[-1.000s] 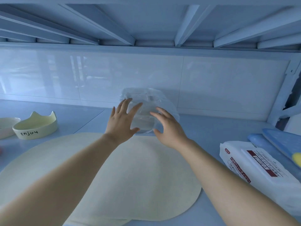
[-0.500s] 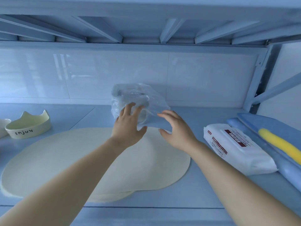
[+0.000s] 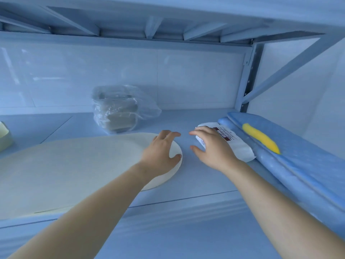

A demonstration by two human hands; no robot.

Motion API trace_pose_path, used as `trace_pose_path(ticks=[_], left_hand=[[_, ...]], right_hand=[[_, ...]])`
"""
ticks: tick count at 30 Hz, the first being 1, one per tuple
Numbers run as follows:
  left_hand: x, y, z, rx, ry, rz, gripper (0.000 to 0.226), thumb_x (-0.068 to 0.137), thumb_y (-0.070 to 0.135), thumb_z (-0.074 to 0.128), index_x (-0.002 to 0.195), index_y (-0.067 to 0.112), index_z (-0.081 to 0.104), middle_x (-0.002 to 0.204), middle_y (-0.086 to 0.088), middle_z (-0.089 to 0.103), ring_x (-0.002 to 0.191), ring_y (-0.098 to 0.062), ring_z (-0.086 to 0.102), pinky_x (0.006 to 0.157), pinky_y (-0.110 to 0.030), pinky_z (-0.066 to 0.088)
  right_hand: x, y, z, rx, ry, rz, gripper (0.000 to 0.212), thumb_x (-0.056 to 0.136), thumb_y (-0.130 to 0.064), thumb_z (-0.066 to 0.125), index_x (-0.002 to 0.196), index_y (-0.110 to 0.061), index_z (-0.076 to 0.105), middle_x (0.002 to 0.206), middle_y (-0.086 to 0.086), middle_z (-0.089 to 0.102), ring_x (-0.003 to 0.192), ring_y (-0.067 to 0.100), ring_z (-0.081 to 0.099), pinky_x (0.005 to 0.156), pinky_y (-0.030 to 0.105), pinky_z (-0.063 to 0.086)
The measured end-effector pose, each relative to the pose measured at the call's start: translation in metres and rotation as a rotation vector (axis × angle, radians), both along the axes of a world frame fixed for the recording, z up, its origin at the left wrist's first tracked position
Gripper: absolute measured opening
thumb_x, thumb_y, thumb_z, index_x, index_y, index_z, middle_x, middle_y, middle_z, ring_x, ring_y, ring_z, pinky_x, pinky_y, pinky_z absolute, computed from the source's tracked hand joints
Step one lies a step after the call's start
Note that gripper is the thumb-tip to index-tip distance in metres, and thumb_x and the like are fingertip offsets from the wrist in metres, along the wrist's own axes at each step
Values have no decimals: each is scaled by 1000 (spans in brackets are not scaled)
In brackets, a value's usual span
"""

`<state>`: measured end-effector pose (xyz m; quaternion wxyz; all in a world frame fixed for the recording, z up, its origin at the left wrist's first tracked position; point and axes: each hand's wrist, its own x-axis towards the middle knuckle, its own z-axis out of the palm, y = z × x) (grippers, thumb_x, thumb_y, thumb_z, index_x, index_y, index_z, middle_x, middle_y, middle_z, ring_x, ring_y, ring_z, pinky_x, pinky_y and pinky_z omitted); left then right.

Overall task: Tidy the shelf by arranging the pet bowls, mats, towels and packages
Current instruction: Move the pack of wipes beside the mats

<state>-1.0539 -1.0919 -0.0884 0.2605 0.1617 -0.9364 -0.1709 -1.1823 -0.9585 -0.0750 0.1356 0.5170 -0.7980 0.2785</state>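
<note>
Both hands have let go of the clear plastic bag point(image 3: 119, 109), which now sits alone at the back of the shelf point(image 3: 201, 176), and have moved right. The left hand point(image 3: 160, 152) is spread over the right edge of the cream mat point(image 3: 74, 169). The right hand point(image 3: 211, 146), fingers loosely splayed, covers the end of the white package point(image 3: 237, 144), so I can't see whether it touches. The bag's contents are blurred, and a bowl point(image 3: 4, 136) is cut off at left.

— Entry: where are my hands against a second ago?
— Both are off the clear plastic bag point(image 3: 119, 109), which now sits alone at the back. My left hand point(image 3: 160, 152) is now over the right edge of the cream mat point(image 3: 74, 165), fingers spread.
— Right?
— My right hand point(image 3: 211, 146) has shifted to the near end of the white package point(image 3: 237, 144), fingers spread; contact unclear.
</note>
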Motion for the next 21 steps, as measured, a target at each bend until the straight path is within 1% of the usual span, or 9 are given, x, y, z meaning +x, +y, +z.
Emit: trace_pose_path(ticks=[3,5,7,9,12,15,18,21], left_hand=[[-19,24,1,-9,-5,-66,58,80,27,63,133,29,39,137,5,36,117,-20,46,93,-33,43],[-32,39,0,6,-23,-81,61,78,26,65,133,28,39,137,5,36,114,-19,49,90,-32,45],[-47,54,-4,29,-57,-78,66,77,29,67,135,29,36,139,5,34,113,-19,50,87,-34,47],[-61,67,-5,58,-71,-78,72,75,32,70,137,30,34,141,5,31,116,-20,49,88,-33,47],[-76,82,-5,80,-90,-70,79,76,32,70,141,31,27,146,3,27,124,-18,44,94,-29,42],[-83,88,-4,111,-130,-80,85,74,30,69,144,33,21,148,4,27,128,-18,40,99,-27,39],[-84,91,-6,143,-171,-95,94,68,30,72,145,34,18,145,7,31,125,-15,41,100,-33,42],[-84,94,-10,191,-183,-71,105,62,41,75,146,34,14,149,8,28,127,-14,41,102,-34,41]], right_hand=[[-18,23,2,37,45,-83,41,84,-30,65,122,-20,57,127,-3,53,120,21,46,94,32,39],[-29,36,3,94,77,-127,44,83,-37,64,123,-23,56,130,-4,51,123,22,44,95,36,40],[-39,49,1,139,80,-161,48,82,-45,62,125,-27,53,133,-9,47,126,19,41,95,36,38],[-47,58,-1,148,71,-183,52,79,-53,61,125,-30,52,132,-12,46,125,17,40,95,37,38],[-54,65,-4,146,39,-185,56,76,-63,58,123,-34,51,131,-16,45,123,15,40,93,43,42],[-58,67,-7,119,-32,-137,56,76,-61,59,124,-34,49,131,-14,44,122,20,39,94,44,43],[-60,68,-9,111,-78,-111,53,78,-54,60,125,-34,48,131,-12,43,122,22,36,97,44,41],[-61,69,-10,103,-86,-99,51,77,-52,61,124,-35,49,131,-12,43,122,23,36,97,44,41]])
